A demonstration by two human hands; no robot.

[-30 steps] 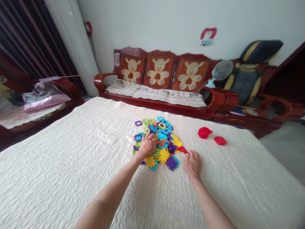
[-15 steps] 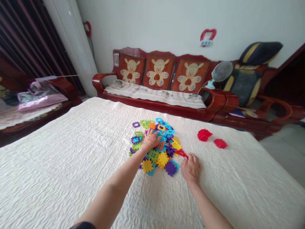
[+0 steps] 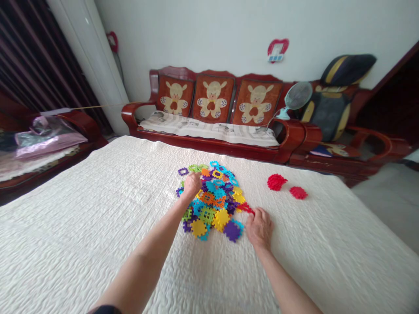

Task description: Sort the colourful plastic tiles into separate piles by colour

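Colourful notched plastic building pieces lie in a loose pile on the quilted cloth. My left hand is over the pile's left side, fingers curled together close to an orange piece. What is between its fingertips, if anything, is hidden. At the pile's right edge my right hand rests low on the cloth, its fingers closed on a few red interlocking pieces. Yellow pieces and a purple square piece lie beside them.
A stack of red pieces and a smaller red group sit to the right on the white quilted cloth. Beyond the far edge stands a wooden sofa with a small fan at its right arm.
My left hand has drawn left across the pile, and its spread fingers have curled in, uncovering orange and blue pieces. The right hand still holds the red pieces. The view has shifted slightly.
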